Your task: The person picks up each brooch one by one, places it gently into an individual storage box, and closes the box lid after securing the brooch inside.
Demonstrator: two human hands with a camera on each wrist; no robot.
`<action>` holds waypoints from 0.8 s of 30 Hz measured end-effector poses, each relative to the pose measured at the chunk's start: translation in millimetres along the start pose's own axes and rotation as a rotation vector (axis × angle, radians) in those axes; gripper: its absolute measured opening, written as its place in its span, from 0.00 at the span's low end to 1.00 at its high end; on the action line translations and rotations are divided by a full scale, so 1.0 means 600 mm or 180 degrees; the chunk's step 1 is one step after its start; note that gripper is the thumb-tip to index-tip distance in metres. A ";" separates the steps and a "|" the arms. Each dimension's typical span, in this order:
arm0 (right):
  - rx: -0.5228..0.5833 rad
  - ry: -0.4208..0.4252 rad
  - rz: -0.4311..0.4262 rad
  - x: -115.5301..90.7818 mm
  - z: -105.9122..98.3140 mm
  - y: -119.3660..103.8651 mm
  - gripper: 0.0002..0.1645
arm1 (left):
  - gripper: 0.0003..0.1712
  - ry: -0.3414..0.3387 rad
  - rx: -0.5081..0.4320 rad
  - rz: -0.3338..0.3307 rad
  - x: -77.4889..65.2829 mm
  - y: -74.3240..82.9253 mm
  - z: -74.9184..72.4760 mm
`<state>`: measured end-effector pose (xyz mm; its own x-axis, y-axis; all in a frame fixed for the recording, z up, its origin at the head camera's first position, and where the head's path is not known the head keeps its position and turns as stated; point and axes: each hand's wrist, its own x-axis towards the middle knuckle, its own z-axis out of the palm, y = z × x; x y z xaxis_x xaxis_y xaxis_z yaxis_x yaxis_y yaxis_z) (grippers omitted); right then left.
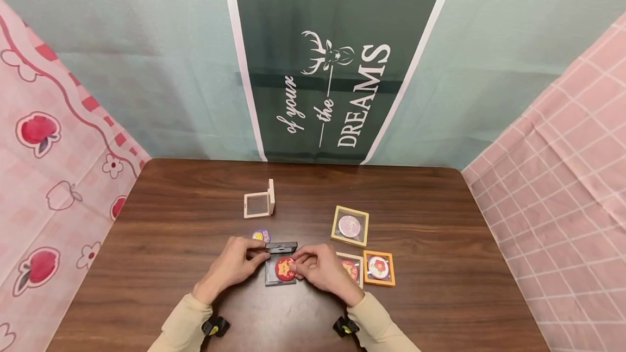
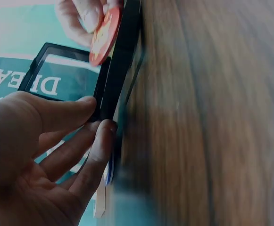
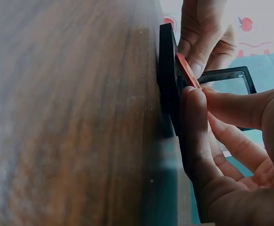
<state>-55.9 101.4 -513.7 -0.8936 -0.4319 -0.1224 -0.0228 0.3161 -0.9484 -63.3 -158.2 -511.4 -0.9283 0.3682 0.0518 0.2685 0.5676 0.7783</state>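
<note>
A black hinged display case (image 1: 281,283) stands open on the table, its clear-windowed lid (image 2: 70,52) raised at the back. My left hand (image 1: 238,259) grips the case near the hinge side, thumb and fingers on the black edge (image 2: 109,96). A red round badge (image 1: 283,269) with a yellow cartoon animal lies over the case's lower half. My right hand (image 1: 320,269) pinches the badge by its right edge. From the right wrist view, the badge (image 3: 188,70) appears slightly tilted against the case's inner face. Some of the right fingers are hidden behind the hand in the head view.
Behind the left hand lies a purple badge (image 1: 261,234), with an open beige case (image 1: 256,216) farther back. To the right are a yellow case (image 1: 350,241), an orange case (image 1: 380,282) and a cream case (image 1: 360,281), each holding a round badge.
</note>
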 end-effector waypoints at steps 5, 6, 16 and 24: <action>-0.0167 0.0128 -0.0029 0.000 -0.002 0.002 0.04 | 0.06 0.0070 0.0041 -0.0011 0.005 0.012 0.010; -0.0184 0.0147 -0.0035 0.000 -0.003 0.002 0.04 | 0.07 0.0089 0.0039 -0.0028 0.006 0.015 0.012; -0.0452 0.0504 -0.0038 0.006 -0.002 -0.001 0.06 | 0.08 0.0208 -0.0021 -0.0058 0.009 0.020 0.032; -0.0701 0.0663 -0.0185 0.003 -0.001 -0.005 0.08 | 0.07 0.0201 -0.0134 -0.0139 0.010 0.021 0.040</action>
<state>-57.8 100.2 -511.2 -0.9601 -0.2793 0.0142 -0.1528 0.4812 -0.8632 -59.5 -131.1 -516.4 -0.9536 0.2959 0.0553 0.2175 0.5501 0.8063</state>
